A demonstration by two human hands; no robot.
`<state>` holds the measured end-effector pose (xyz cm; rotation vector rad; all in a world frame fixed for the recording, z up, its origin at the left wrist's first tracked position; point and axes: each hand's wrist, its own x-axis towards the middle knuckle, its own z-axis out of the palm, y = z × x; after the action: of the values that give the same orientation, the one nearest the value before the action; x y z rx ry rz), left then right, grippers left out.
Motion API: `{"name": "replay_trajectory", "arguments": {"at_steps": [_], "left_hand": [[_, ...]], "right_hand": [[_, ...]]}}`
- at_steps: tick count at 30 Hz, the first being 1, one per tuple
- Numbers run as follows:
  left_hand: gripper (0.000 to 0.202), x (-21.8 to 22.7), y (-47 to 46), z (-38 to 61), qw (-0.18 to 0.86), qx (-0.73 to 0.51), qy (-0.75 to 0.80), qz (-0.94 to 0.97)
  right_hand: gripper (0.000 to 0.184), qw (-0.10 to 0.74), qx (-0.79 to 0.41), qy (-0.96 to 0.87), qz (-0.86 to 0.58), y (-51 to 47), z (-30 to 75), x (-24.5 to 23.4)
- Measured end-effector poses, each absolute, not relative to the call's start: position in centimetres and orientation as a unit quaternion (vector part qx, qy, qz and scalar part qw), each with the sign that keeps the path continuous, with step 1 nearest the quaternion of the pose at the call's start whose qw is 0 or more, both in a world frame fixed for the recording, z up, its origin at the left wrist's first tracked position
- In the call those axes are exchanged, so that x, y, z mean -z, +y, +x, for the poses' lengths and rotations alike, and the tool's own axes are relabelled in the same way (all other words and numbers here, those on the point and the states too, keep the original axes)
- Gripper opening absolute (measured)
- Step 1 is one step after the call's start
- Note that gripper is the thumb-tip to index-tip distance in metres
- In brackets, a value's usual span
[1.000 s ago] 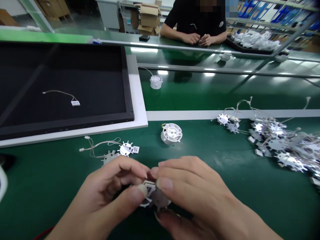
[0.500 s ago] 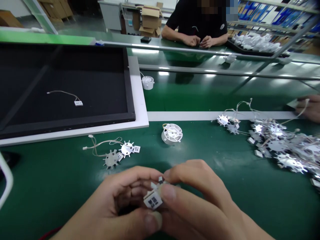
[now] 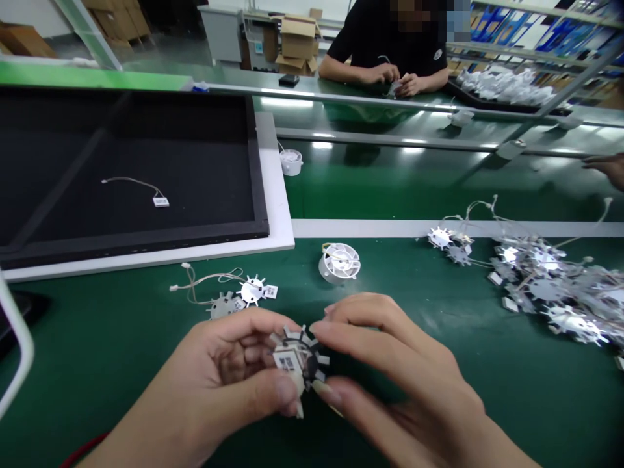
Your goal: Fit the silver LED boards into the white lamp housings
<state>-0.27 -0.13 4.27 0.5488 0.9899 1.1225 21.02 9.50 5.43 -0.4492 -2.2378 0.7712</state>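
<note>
Green bench matting [image 3: 390,279] carries a tangled heap of wired discs [image 3: 546,292]. Well left of that heap, our left hand [image 3: 214,370] pinches a tagged, toothed metal disc [image 3: 312,354] between thumb and fingers; our right hand [image 3: 394,370] curves open just beside it. Two more discs [image 3: 238,299] lie apart; most remain heaped.

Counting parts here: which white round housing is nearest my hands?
The housing on the near green mat; the other housing stands farther off, beyond the white strip.
</note>
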Motion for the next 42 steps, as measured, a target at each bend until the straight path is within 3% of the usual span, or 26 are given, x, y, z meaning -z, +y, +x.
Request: {"name": "replay_trajectory", "arguments": {"at_steps": [9,15,21,32,37,42], "left_hand": [[0.021,-4.3,0.0,0.2,0.729,-0.513,0.382,0.244],[0.017,-4.2,0.4,-0.4,0.742,-0.502,0.380,0.230],[0.020,-4.9,0.5,-0.7,0.762,-0.473,0.383,0.222],[0.014,-4.7,0.2,-0.1,0.716,-0.477,0.444,0.251],[0.021,-5.3,0.2,0.4,0.678,-0.474,0.510,0.237],[0.016,-4.6,0.0,0.2,0.672,-0.472,0.492,0.290]], "right_hand": [[0.019,0.366,-0.382,-0.831,-0.170,9.3,20.5,-4.7],[0.029,0.333,-0.440,-0.802,-0.229,9.2,20.4,-5.7],[0.017,0.329,-0.456,-0.807,-0.182,9.6,20.0,-5.4],[0.015,0.273,-0.431,-0.827,-0.234,9.5,20.6,-6.1],[0.018,0.261,-0.480,-0.809,-0.218,9.4,20.5,-5.8],[0.019,0.230,-0.522,-0.777,-0.268,9.4,20.3,-6.0]]}}
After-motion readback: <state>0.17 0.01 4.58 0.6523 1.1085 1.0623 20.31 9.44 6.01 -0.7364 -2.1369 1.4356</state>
